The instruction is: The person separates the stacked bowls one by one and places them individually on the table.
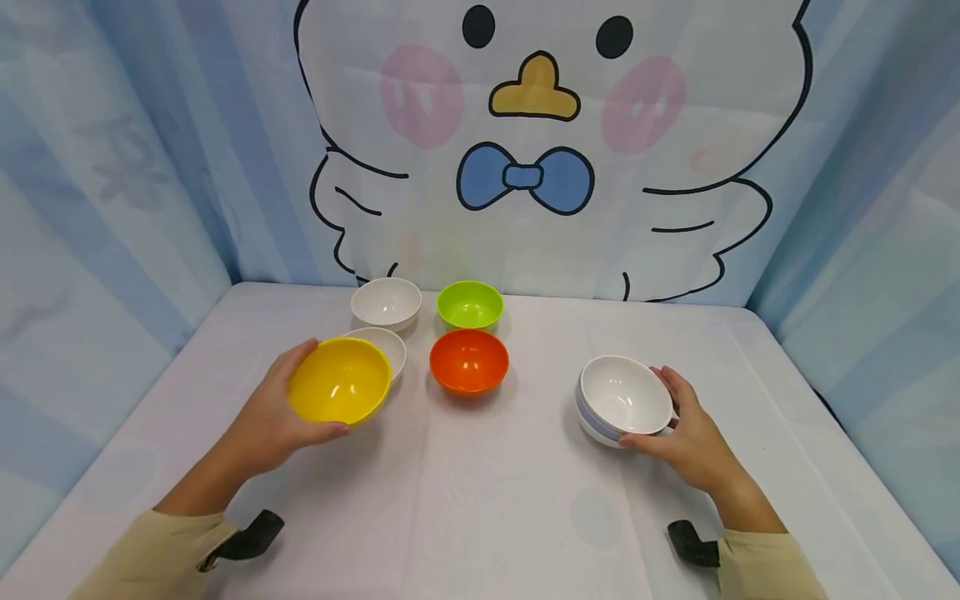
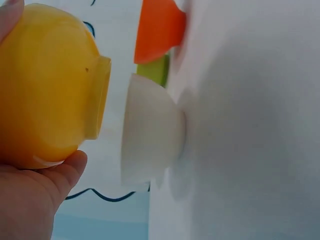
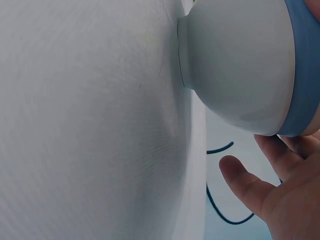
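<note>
My left hand [image 1: 273,417] holds a yellow bowl [image 1: 341,381] by its side, thumb in front and fingers behind. In the left wrist view, the yellow bowl [image 2: 50,90] is raised off the table, its foot facing a white bowl [image 2: 152,132] that stands below. My right hand [image 1: 693,442] grips the rim of a white bowl [image 1: 628,393] on the right. That bowl sits nested over a blue layer [image 1: 597,423], with white showing underneath. In the right wrist view, the lower white bowl [image 3: 235,65] has its foot at the tabletop, and some fingers [image 3: 245,185] stand off its wall.
An orange bowl [image 1: 469,363] stands mid-table, with a green bowl [image 1: 470,305] behind it. Another white bowl [image 1: 386,302] is at the back left; a nearer white one [image 1: 390,346] is partly hidden by the yellow bowl. Printed curtains [image 1: 540,250] enclose the white table [image 1: 495,500].
</note>
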A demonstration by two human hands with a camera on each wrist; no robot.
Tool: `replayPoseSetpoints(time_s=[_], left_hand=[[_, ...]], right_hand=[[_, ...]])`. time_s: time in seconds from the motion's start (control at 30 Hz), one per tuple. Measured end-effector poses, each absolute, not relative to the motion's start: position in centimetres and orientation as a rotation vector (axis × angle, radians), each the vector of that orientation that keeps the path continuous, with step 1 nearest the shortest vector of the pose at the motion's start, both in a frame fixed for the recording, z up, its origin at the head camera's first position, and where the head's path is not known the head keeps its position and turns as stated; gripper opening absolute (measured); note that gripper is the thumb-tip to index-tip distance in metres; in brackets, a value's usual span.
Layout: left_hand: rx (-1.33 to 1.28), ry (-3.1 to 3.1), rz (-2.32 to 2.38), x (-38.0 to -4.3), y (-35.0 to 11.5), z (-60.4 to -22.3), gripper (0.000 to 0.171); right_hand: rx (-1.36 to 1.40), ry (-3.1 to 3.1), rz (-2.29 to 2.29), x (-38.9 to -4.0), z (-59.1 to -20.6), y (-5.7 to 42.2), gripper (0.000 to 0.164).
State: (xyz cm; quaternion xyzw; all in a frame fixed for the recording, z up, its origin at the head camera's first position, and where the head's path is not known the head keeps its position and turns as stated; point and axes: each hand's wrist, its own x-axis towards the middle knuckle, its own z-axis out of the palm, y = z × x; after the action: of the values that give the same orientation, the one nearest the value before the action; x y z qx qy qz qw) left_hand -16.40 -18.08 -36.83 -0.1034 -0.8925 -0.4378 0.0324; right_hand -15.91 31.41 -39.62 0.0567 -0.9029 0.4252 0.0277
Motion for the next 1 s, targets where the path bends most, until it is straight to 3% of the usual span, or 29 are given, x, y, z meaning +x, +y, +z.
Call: replayPoseSetpoints(time_s=[0.57, 1.0], left_hand=[[-0.185, -2.871, -1.325, -14.6, -18.7, -39.3, 0.113], [-0.255, -2.903, -1.346, -14.4, -18.1, -40.5, 0.114]], right_hand=[[0.175, -2.783, 1.313, -15.8, -39.6, 31.4, 0.123], [0.172, -2.781, 1.313, -15.9, -39.6, 31.4, 0.122]])
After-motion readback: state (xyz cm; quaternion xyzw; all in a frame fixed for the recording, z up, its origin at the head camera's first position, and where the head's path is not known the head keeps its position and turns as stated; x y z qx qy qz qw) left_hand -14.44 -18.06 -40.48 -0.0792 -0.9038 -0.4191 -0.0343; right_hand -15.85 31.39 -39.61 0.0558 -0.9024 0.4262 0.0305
